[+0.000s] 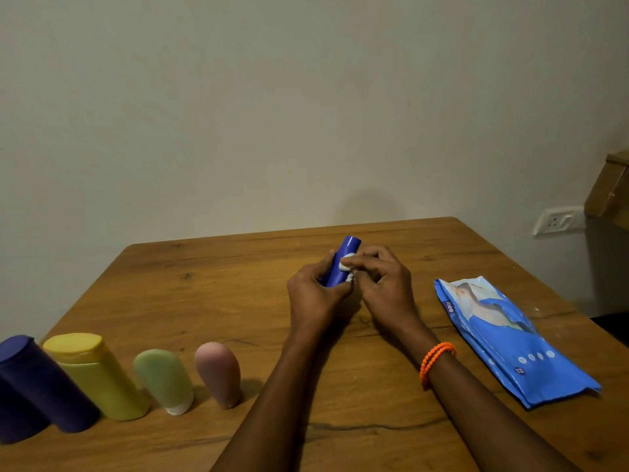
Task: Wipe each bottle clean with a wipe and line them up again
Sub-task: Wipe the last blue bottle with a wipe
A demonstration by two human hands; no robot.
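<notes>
The blue bottle (342,264), at frame centre above the desk (238,284), is being gripped in my left hand (315,294); my right hand (383,282) is pinching the wipe (347,265) against it. I'm advising rotating it for full coverage.

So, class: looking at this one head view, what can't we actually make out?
- Blue bottle: lower part hidden by the left hand.
- Wipe: mostly covered by the right hand.
- Dark purple bottle: cut off by the left edge.
- Wipes pack: print too small to read.
</notes>
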